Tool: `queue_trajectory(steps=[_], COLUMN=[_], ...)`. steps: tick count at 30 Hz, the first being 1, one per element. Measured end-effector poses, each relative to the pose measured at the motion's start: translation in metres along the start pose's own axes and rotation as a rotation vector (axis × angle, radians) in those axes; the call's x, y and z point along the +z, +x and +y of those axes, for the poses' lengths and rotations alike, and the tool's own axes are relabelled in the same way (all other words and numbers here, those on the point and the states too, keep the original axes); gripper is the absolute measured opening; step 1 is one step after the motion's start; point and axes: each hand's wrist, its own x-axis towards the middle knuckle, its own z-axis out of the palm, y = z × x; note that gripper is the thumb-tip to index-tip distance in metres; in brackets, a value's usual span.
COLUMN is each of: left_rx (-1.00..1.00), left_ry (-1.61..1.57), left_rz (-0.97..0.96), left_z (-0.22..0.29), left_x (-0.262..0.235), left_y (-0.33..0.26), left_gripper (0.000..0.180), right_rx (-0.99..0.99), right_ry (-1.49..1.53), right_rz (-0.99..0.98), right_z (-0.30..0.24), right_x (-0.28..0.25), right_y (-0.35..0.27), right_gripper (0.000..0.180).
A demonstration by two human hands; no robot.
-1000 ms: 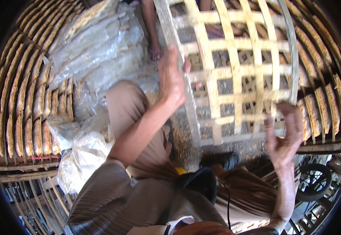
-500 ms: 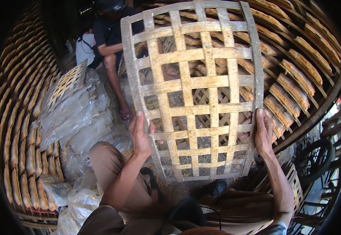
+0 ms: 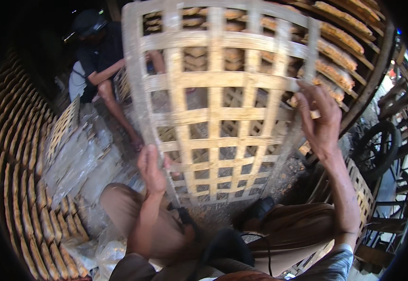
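Observation:
A woven bamboo rack (image 3: 213, 115), a lattice of flat strips in a greyish frame, stands upright in front of me, its top edge tilted away and blurred. My left hand (image 3: 153, 169) grips its left rail low down, thumb on the near side and fingertips showing through the lattice. At the upper right rail is my right hand (image 3: 323, 114), fingers apart and half bent. Its fingertips meet or nearly meet the rail; whether they touch is unclear.
Shelves of orange-topped slabs (image 3: 337, 56) rise behind the rack and more slabs (image 3: 28, 196) curve along the left. A person (image 3: 103, 70) sits far left beside plastic sheets (image 3: 79, 150) and another lattice rack (image 3: 63, 131). A black wheel (image 3: 379, 145) stands right.
My right hand has slid up the right rail and its fingers have come off their grip. The rack has shifted slightly left and up, while my left hand keeps hold.

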Motion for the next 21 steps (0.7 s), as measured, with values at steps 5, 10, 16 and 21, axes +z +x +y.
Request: queue_trajectory(steps=[5, 10, 16, 21], left_rx=[0.019, -0.023, 0.0, -0.025], left_ry=[0.08, 0.151, 0.255, 0.215], left_rz=[-0.128, -0.214, -0.309, -0.269], left_z=[0.0, -0.004, -0.008, -0.012], left_x=[0.027, 0.042, 0.046, 0.049], left_y=[-0.014, -0.031, -0.039, -0.039], left_gripper=[0.031, 0.035, 0.032, 0.031], right_rx=[0.142, 0.099, 0.057, 0.169], right_ry=[0.419, 0.645, 0.398, 0.769], right_rz=[-0.127, -0.2, -0.326, -0.175], right_z=[-0.034, -0.066, -0.066, -0.059], right_x=[0.002, 0.017, 0.017, 0.032], right_y=[-0.008, 0.0, 0.017, 0.008], right_gripper=[0.03, 0.036, 0.025, 0.019])
